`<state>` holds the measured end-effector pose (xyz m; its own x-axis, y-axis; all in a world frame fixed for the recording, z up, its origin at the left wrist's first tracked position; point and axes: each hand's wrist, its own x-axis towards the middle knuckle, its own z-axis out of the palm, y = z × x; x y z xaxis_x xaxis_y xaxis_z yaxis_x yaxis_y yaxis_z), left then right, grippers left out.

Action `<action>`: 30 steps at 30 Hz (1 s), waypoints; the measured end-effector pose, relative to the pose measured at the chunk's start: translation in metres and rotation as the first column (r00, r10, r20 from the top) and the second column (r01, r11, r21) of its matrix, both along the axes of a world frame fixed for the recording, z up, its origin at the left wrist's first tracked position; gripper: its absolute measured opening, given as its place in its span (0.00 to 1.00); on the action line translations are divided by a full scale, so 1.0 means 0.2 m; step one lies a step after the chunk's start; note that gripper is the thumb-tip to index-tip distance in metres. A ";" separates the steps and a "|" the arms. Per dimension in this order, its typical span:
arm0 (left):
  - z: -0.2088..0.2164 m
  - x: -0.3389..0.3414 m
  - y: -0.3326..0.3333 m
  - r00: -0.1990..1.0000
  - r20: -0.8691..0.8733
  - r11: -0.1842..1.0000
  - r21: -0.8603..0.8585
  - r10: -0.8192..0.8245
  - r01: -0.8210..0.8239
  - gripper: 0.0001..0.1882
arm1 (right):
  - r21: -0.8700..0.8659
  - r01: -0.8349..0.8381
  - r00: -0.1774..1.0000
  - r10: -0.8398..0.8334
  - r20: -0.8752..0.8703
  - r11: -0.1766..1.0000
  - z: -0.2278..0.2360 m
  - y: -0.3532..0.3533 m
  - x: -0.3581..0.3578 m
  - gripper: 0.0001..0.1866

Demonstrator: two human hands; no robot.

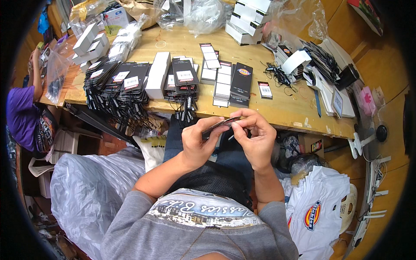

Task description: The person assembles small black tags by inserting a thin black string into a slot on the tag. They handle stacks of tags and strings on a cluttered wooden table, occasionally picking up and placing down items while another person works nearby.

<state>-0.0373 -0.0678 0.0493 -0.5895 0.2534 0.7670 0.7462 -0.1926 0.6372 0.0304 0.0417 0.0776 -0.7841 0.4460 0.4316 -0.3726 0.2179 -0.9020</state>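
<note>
Just past the table's near edge, over my lap, I hold a thin dark hang tag (219,124), seen nearly edge-on. My left hand (198,141) is closed on its left part, thumb against fingers. The thumb and forefinger of my right hand (256,138) pinch together at its right end; whether a string is between them is too small to tell. Ahead on the table lie a stack of black hang tags (241,80), a stack of white label cards (223,82) and a single tag with a white sticker (264,90).
Strung black tags (134,80) hang over the table's front edge at left, beside a white box (158,76). Black strings (279,71) lie right of centre. White boxes (249,19) stand behind. White T-shirts (320,208) are piled at right; a person in purple (21,115) works at far left.
</note>
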 end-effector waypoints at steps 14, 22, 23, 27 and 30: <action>0.01 -0.02 -0.07 0.852 0.481 0.918 -0.207 -0.206 0.339 0.11 | 0.297 0.230 0.972 -0.203 -0.121 0.927 0.03 0.05 -0.01 0.05; 0.05 0.00 -0.07 0.938 0.337 0.986 -0.117 -0.077 0.123 0.06 | 0.472 0.240 0.967 -0.166 -0.195 0.848 0.07 0.01 0.00 0.08; 0.04 0.00 -0.07 0.945 0.318 0.989 -0.091 -0.080 0.115 0.06 | 0.474 0.235 0.966 -0.152 -0.207 0.848 0.07 0.01 0.00 0.08; 0.05 0.02 -0.08 0.954 0.289 0.982 -0.141 -0.080 0.125 0.07 | 0.469 0.217 0.971 -0.140 -0.195 0.856 0.05 0.01 0.00 0.08; 0.04 0.01 -0.07 0.987 0.148 0.986 -0.141 -0.066 0.087 0.08 | 0.472 0.239 0.965 -0.154 -0.211 0.849 0.05 0.00 -0.01 0.08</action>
